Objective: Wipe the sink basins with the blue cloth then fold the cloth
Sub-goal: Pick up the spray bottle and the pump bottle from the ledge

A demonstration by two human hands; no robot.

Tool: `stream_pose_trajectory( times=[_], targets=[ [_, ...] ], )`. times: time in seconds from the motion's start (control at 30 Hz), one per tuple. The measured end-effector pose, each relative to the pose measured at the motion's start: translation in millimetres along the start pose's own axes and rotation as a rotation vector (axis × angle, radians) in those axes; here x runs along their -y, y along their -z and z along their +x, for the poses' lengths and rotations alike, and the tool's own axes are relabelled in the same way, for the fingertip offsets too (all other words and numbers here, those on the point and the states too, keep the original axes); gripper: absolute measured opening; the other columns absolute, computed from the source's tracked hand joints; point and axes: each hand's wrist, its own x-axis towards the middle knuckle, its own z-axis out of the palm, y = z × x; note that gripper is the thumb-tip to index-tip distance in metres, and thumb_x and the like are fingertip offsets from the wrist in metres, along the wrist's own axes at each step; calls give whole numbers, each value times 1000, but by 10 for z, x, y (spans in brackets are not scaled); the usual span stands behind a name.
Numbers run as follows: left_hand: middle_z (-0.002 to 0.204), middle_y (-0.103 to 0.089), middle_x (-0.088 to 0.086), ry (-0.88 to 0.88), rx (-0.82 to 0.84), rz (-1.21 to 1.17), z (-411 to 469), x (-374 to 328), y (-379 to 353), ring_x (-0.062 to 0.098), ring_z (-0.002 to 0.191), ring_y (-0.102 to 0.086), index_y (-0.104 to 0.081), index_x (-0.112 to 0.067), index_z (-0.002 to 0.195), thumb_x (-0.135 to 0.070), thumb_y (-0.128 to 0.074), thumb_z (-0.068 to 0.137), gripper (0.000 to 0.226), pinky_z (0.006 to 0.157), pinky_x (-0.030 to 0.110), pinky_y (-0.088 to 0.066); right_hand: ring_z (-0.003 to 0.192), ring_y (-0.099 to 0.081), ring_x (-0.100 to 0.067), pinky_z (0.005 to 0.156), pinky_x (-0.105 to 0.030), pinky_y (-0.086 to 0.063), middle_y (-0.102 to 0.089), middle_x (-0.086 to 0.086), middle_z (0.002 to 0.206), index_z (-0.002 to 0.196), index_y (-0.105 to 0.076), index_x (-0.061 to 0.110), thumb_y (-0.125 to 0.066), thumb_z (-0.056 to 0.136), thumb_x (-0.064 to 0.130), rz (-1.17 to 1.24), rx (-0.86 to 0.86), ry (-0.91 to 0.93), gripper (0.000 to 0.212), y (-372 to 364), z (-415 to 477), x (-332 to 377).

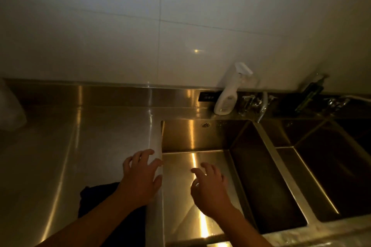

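Note:
A dark cloth lies on the steel counter left of the sink, partly hidden under my left forearm; in the dim light it looks almost black. My left hand hovers with fingers spread over the left rim of the left basin, holding nothing. Over that basin's raised shelf my right hand is also open, fingers apart and empty. The right basin lies beyond a steel divider, dark inside.
A white spray bottle leans against the backsplash behind the left basin. A faucet stands at the divider, a dark soap dispenser further right, another tap at the far right. A pale bag-like thing sits at the left edge.

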Motion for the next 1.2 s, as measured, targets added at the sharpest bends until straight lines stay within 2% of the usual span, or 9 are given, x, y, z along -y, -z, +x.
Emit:
stream_pose_trajectory(
  times=[0.1,0.23,0.4,0.63,0.8,0.97,1.1,1.17,1.2],
  targets=[
    [147,-27,-5,19,19,9,294,-480,-136,18,136,-21,-48,-37,128,-44,-50,89,39,111,41,-18,144,-11,-23,113,-44,-13,-21,4,155,140,-36,38,-51,91,39,-21,12,-53,51,312,146,-669],
    [136,-42,4,90,10,-69,613,-1066,-276,26,125,-39,-61,-27,117,-32,-63,84,34,104,39,-36,140,-18,-26,111,-46,-18,-30,1,149,137,-42,36,-52,90,40,-7,-33,-88,48,769,258,-1524],
    [130,-47,7,150,-2,-168,935,-1593,-422,27,121,-42,-64,-21,113,-23,-67,83,30,103,33,-34,137,-21,-28,108,-50,-22,-36,-2,145,133,-47,35,-54,89,38,26,-37,-174,45,1236,401,-2331],
    [134,-44,10,120,47,-211,1442,-1950,-436,30,125,-40,-62,-18,117,-21,-65,86,31,105,38,-35,140,-18,-31,109,-54,-21,-32,-5,150,135,-47,31,-58,87,35,54,-61,-295,50,1636,562,-2919],
    [125,-53,14,125,47,-185,1782,-2084,-472,30,118,-48,-65,-14,111,-16,-68,84,27,104,42,-36,137,-24,-31,107,-52,-25,-36,-7,146,135,-48,28,-57,89,34,12,-68,-293,47,1870,775,-3340],
    [112,-59,7,205,-3,-219,2278,-1942,-780,27,108,-53,-66,-21,103,-15,-72,80,24,96,45,-43,137,-24,-32,107,-52,-24,-37,-9,145,135,-48,25,-57,90,33,-1,-6,-228,47,1973,1257,-3891],
    [117,-58,27,365,-6,-165,2848,-1469,-1384,45,109,-54,-61,-7,107,-4,-69,81,27,95,57,-43,136,-26,-32,108,-52,-24,-38,-10,144,136,-46,23,-57,91,32,30,27,-189,47,2023,1748,-4373],
    [115,-56,34,403,-26,-143,3011,-1405,-1495,51,105,-52,-55,4,114,-13,-66,75,43,90,58,-43,134,-31,-31,108,-52,-26,-43,-10,141,135,-48,23,-57,92,31,49,-1,-202,45,2014,1965,-4622],
    [110,-58,30,427,-54,-187,3049,-1451,-1472,47,99,-55,-56,0,113,-19,-69,70,49,82,55,-46,132,-34,-31,107,-52,-29,-45,-9,139,134,-49,23,-57,92,29,58,-23,-213,43,2000,2065,-4746]
  ],
)
